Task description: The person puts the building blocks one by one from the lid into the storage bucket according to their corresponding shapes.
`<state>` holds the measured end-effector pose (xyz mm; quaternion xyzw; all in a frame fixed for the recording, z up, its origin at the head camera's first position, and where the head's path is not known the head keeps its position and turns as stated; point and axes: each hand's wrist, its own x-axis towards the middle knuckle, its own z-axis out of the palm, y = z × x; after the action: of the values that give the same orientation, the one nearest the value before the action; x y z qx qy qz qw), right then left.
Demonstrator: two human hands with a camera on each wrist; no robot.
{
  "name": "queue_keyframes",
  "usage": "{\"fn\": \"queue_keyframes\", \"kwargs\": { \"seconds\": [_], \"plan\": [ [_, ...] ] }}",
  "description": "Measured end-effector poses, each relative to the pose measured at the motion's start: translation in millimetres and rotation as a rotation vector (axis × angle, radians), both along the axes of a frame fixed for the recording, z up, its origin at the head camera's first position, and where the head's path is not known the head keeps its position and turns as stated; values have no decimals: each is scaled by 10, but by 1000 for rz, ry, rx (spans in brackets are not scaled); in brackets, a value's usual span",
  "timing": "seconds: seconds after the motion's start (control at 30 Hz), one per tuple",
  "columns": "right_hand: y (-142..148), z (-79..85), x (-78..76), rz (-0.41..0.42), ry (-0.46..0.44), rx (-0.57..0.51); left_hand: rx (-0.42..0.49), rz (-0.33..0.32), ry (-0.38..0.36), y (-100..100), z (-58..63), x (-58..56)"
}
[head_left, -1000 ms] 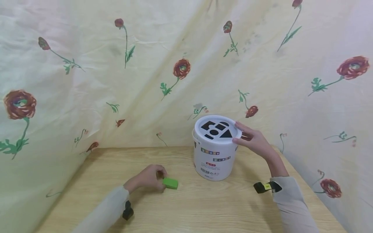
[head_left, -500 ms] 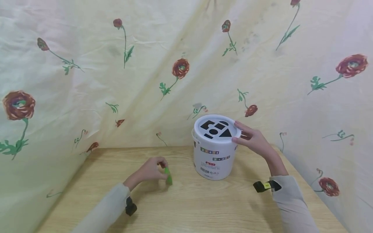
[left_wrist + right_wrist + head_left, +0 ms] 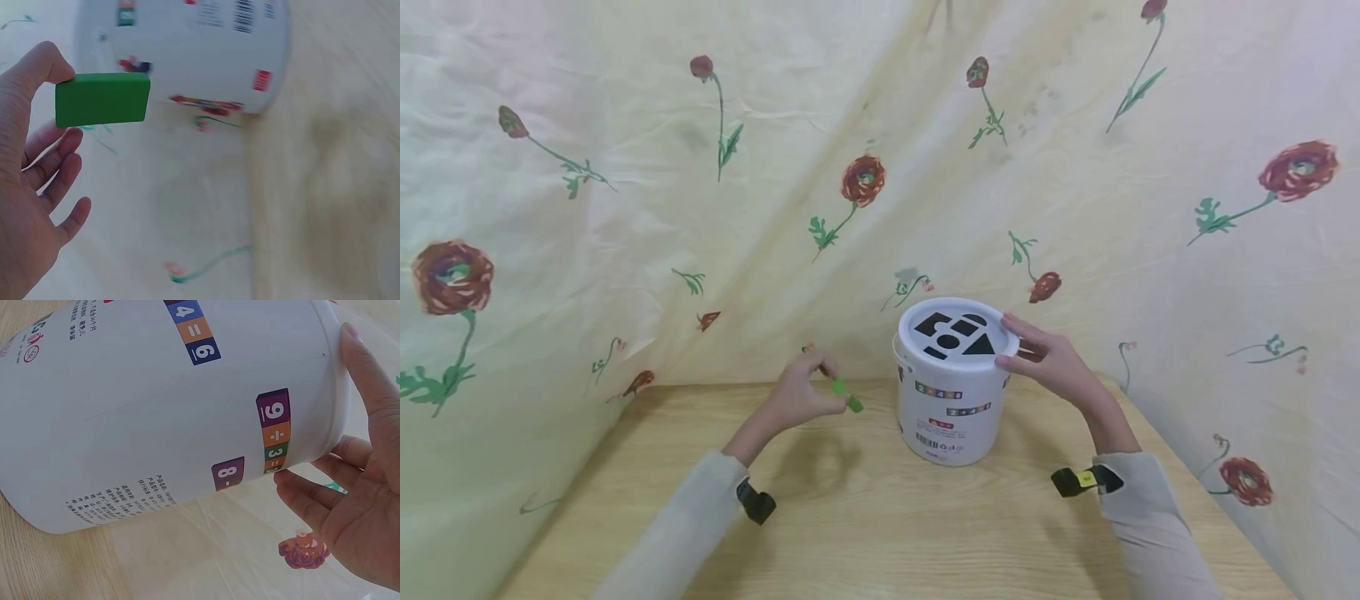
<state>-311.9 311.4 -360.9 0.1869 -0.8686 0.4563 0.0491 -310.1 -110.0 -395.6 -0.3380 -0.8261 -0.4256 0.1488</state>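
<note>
My left hand (image 3: 797,396) pinches a green rectangular block (image 3: 103,100) between thumb and fingers. The block is held in the air above the table, to the left of a white bucket (image 3: 951,417). In the left wrist view the other fingers spread loosely below the block, apart from it. The bucket stands upright, and its white lid (image 3: 910,325) has several dark cut-out shapes, among them a triangle, a circle and a square. At the lid's right edge my right hand (image 3: 1056,362) holds the rim, thumb at the near side and fingers round the far side.
A light wood table (image 3: 880,533) lies under the bucket. Its back edge meets a pale cloth (image 3: 775,208) printed with red flowers, which also hangs at both sides. A thin handle (image 3: 897,350) hangs at the bucket's left.
My left hand has lifted the green block off the table, upward and away from me, turning it on the way. The right hand and the bucket stay in place.
</note>
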Motion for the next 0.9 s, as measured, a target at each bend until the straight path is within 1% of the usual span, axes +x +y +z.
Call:
{"fn": "queue_keyframes", "kwargs": {
  "seconds": [0.07, 0.17, 0.23, 0.33, 0.47, 0.57, 0.67, 0.8, 0.9],
  "plan": [
    [0, 4, -1, 0, 0, 3, 11, 36, 10, 49, 92, -9],
    [2, 6, -2, 0, 2, 3, 12, 110, 1, 143, 227, -2],
    [5, 4, -3, -2, 3, 5, 24, 147, 12, 216, 308, -3],
    [4, 0, -5, -2, 3, 3, 50, 176, 79, 337, 421, -10],
    [-4, -5, -6, -1, 1, -2, 86, 187, 160, 501, 532, -21],
    [-8, -8, -8, 3, -3, -9, 111, 188, 180, 619, 580, -32],
    [-9, -9, -10, 5, -6, -12, 149, 191, 180, 727, 605, -59],
    [-5, -11, -15, 8, -3, -10, 213, 194, 158, 858, 643, -91],
    [-1, -15, -22, 12, 2, -13, 242, 188, 150, 951, 669, -116]
  ]
}}
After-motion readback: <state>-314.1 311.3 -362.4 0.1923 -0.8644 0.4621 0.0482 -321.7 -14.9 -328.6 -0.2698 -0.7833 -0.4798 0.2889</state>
